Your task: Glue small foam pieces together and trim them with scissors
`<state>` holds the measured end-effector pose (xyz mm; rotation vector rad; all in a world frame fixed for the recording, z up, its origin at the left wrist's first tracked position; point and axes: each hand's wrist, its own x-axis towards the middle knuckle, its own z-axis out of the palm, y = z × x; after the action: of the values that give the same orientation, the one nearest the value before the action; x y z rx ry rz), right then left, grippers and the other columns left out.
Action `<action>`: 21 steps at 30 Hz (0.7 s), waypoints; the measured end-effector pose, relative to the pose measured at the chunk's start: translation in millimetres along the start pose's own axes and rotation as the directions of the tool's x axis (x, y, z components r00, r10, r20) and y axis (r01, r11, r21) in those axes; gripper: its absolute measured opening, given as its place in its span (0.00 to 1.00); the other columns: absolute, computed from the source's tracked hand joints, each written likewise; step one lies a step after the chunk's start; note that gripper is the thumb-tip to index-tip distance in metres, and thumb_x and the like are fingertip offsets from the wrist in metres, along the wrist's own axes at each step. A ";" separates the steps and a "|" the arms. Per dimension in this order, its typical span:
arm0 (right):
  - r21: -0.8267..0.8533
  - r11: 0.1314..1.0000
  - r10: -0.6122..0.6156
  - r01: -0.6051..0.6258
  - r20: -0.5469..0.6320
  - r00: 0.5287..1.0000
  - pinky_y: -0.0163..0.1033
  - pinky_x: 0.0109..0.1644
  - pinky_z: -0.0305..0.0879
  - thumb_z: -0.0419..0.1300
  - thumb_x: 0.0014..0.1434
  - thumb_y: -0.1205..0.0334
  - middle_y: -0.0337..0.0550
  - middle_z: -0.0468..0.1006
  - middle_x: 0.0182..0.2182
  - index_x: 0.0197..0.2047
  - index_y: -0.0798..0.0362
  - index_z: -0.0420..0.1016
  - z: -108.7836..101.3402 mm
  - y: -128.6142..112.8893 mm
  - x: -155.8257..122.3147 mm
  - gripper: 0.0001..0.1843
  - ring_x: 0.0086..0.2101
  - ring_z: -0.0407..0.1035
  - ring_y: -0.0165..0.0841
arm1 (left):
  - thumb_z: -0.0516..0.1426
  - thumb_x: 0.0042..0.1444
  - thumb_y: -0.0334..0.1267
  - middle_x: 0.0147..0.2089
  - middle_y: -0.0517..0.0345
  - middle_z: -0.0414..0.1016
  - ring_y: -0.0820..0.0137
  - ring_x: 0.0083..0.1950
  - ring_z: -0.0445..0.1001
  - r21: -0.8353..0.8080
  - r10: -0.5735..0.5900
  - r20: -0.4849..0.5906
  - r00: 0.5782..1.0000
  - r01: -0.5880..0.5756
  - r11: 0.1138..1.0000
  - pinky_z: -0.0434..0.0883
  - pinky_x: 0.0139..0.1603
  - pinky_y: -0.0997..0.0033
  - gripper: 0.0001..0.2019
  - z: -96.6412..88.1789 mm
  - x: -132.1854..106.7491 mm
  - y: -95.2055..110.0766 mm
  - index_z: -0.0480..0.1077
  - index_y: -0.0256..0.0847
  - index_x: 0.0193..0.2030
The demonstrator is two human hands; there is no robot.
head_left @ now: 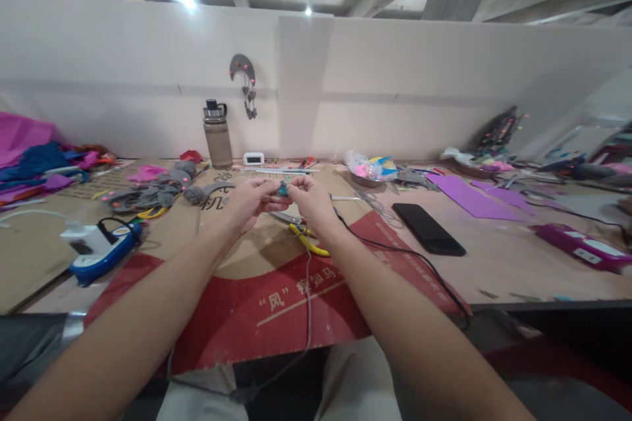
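Note:
Both hands meet over the middle of the table. My left hand (255, 200) and my right hand (310, 200) pinch a small teal piece (283, 189) between their fingertips; it looks like felt, but its shape is mostly hidden by the fingers. Just below them lie scissors (313, 245) with yellow handles, partly covered by my right hand and wrist. A thin grey yarn (309, 302) runs from near the hands down over the table edge towards my lap. Under all this is a red and brown cardboard sheet (227, 335).
Grey felt pieces (158, 191) and a blue power strip (106, 253) lie left. A bottle (217, 138) and small white clock (253, 158) stand behind. To the right are a black phone (428, 229), purple felt (474, 197), a purple power strip (582, 247) and a filled bowl (370, 174).

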<state>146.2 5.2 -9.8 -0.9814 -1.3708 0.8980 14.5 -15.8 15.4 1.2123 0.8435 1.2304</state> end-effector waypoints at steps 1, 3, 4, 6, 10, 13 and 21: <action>-0.015 1.000 -0.002 0.002 0.004 1.000 0.29 0.22 0.48 0.57 0.45 0.59 0.29 0.60 0.16 0.27 0.54 0.65 0.1 -0.4 -0.7 0.08 0.18 0.50 0.22 | 0.61 0.45 0.35 0.26 0.50 0.76 0.68 0.27 0.76 0.017 -0.002 -0.015 1.000 0.002 1.000 0.74 0.33 0.68 0.09 0.1 -0.5 -0.3 0.70 0.32 0.32; -0.042 0.999 -0.007 0.008 0.019 1.000 0.29 0.22 0.48 0.57 0.45 0.58 0.30 0.61 0.16 0.28 0.54 0.66 0.6 -0.6 -1.9 0.09 0.18 0.52 0.22 | 0.61 0.45 0.35 0.25 0.53 0.76 0.69 0.26 0.75 0.048 -0.003 -0.032 0.999 0.005 0.999 0.74 0.31 0.68 0.09 -0.6 -0.6 -2.1 0.70 0.33 0.33; -0.050 0.999 -0.010 0.011 0.028 1.000 0.29 0.22 0.49 0.57 0.45 0.58 0.30 0.62 0.17 0.28 0.55 0.66 1.0 -0.5 -2.5 0.09 0.19 0.53 0.22 | 0.61 0.44 0.35 0.25 0.53 0.75 0.69 0.25 0.75 0.060 -0.005 -0.037 0.999 0.007 0.998 0.74 0.30 0.68 0.09 -1.2 -0.2 -3.2 0.69 0.33 0.33; -0.059 0.998 -0.015 0.018 0.047 0.999 0.29 0.24 0.51 0.57 0.45 0.57 0.31 0.64 0.18 0.29 0.55 0.67 2.0 -0.5 -3.5 0.10 0.20 0.56 0.23 | 0.61 0.44 0.36 0.24 0.54 0.74 0.70 0.24 0.75 0.081 -0.015 -0.048 0.999 0.019 0.997 0.74 0.29 0.69 0.09 -2.8 1.0 -4.9 0.69 0.34 0.31; -0.054 0.999 0.000 0.003 0.059 0.998 0.29 0.25 0.53 0.57 0.43 0.57 0.32 0.65 0.19 0.28 0.55 0.66 2.4 -1.6 -4.5 0.10 0.21 0.57 0.24 | 0.61 0.43 0.36 0.26 0.53 0.75 0.70 0.25 0.75 0.090 -0.074 -0.036 0.997 0.077 0.993 0.71 0.24 0.73 0.09 -7.3 3.2 -1.4 0.70 0.34 0.30; -0.063 0.998 0.020 -0.017 0.041 0.999 0.30 0.23 0.51 0.57 0.44 0.57 0.31 0.64 0.18 0.27 0.54 0.66 -0.1 -3.2 -3.8 0.09 0.20 0.55 0.23 | 0.60 0.44 0.39 0.30 0.50 0.76 0.70 0.24 0.74 0.083 -0.161 0.004 0.987 0.160 0.984 0.61 0.15 0.79 0.11 -12.2 4.0 5.8 0.72 0.34 0.32; -0.115 0.991 0.078 -0.067 0.095 0.992 0.30 0.21 0.48 0.57 0.43 0.59 0.29 0.60 0.15 0.24 0.53 0.66 -3.9 -6.0 -3.8 0.07 0.16 0.49 0.22 | 0.62 0.44 0.42 0.23 0.56 0.71 0.80 0.19 0.64 0.343 0.034 0.017 0.999 -0.038 0.939 0.56 0.15 0.82 0.11 -17.8 4.7 5.1 0.75 0.35 0.30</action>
<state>149.7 -0.6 -5.4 -1.0905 -1.4903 0.9432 -2.7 -7.8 17.3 1.5177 1.0631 1.1331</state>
